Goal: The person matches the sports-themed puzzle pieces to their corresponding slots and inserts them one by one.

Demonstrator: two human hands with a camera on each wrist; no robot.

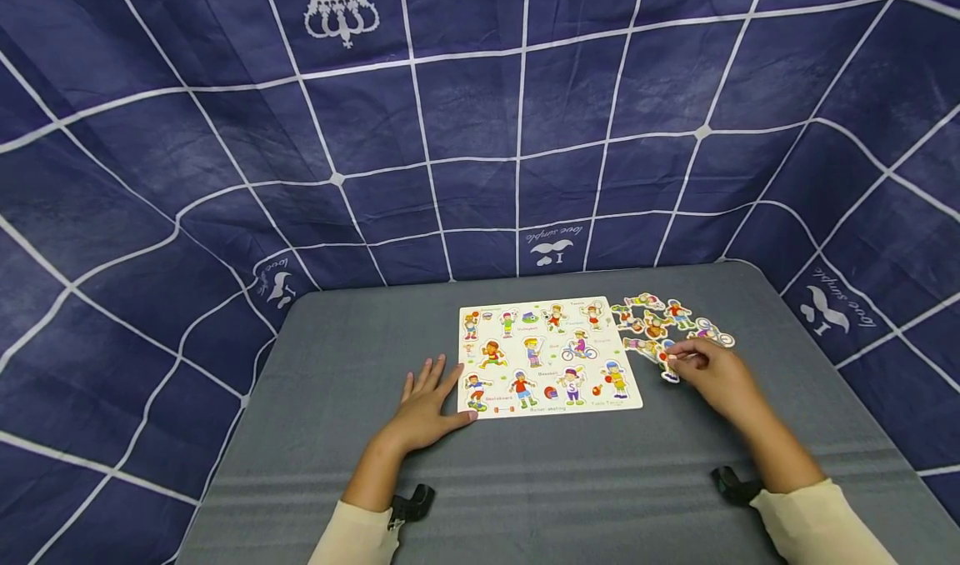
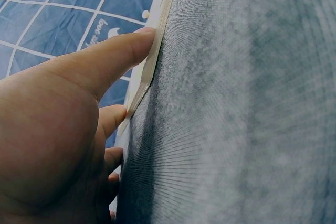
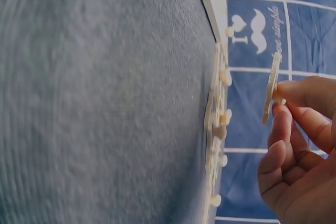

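A white wooden puzzle board printed with children at sports lies on the grey table. My left hand rests at its lower left corner with fingers spread and straight. In the left wrist view the thumb touches the board's edge. My right hand pinches a figure-shaped puzzle piece to the right of the board. The right wrist view shows this piece edge-on, raised off the table, its small knob between thumb and fingertips. Several loose puzzle pieces lie close together just beyond that hand.
The grey table extends around the board on all sides. Blue cloth with white grid lines hangs behind it and at both sides. Each wrist wears a black strap mount.
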